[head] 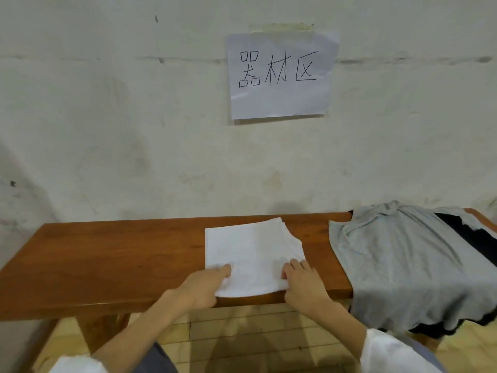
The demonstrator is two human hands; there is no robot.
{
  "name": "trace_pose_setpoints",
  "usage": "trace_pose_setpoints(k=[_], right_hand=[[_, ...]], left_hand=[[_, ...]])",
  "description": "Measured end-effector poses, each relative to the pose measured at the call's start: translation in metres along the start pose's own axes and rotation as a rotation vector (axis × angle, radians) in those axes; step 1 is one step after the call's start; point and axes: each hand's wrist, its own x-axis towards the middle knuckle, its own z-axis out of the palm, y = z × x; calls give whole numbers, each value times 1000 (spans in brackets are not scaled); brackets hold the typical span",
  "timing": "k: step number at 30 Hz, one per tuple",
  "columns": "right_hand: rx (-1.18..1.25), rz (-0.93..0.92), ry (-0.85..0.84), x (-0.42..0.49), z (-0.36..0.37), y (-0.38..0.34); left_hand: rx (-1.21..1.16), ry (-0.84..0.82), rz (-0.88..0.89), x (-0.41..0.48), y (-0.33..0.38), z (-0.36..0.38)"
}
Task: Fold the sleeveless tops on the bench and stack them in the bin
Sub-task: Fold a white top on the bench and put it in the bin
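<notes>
A white sleeveless top [251, 249] lies folded into a rough rectangle on the wooden bench [113, 259], near its front edge. My left hand [201, 288] pinches the near left corner of the white top. On the near right corner rests my right hand [302, 286], thumb under the edge and fingers on top. A grey top [406, 267] is spread over the bench's right end and hangs off the front, with a black garment [468, 239] under it. No bin is in view.
A stained white wall rises right behind the bench, with a paper sign [279, 76] taped to it. Bare bench surface stretches left of the white top. Tiled floor [242, 335] shows below the bench's front edge.
</notes>
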Motion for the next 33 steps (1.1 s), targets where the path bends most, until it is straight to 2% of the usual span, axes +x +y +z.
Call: trace_pose_setpoints(k=[2, 4, 5, 7, 9, 11, 16, 19, 26, 29, 31, 33], right_hand=[[25, -22, -9, -3, -2, 4], [126, 9, 18, 3, -6, 9], [189, 48, 42, 11, -8, 12], [289, 121, 127, 31, -12, 21], [347, 183, 189, 54, -15, 27], [404, 249, 224, 79, -17, 30], [533, 367, 205, 127, -13, 32], [511, 373, 239, 135, -1, 33], [565, 336, 523, 121, 11, 22], [713, 271, 643, 112, 5, 11], [636, 213, 753, 114, -4, 6], [495, 181, 807, 127, -13, 4]], left_hand=[[-31, -139, -4, -2, -3, -8], [-115, -181, -8, -2, -6, -20], [-191, -139, -19, 3, -11, -24], [-347, 62, -75, 19, -18, -27], [-432, 305, -201, 41, -27, -26], [-476, 469, -319, 62, -34, -25], [-615, 644, -437, 93, -36, -26], [-591, 719, -449, 102, -39, -21], [-450, 754, -407, 109, -50, -14], [-422, 919, -355, 105, -46, -16], [-417, 1076, -296, 100, -42, -20], [-373, 1157, -280, 99, -42, -23]])
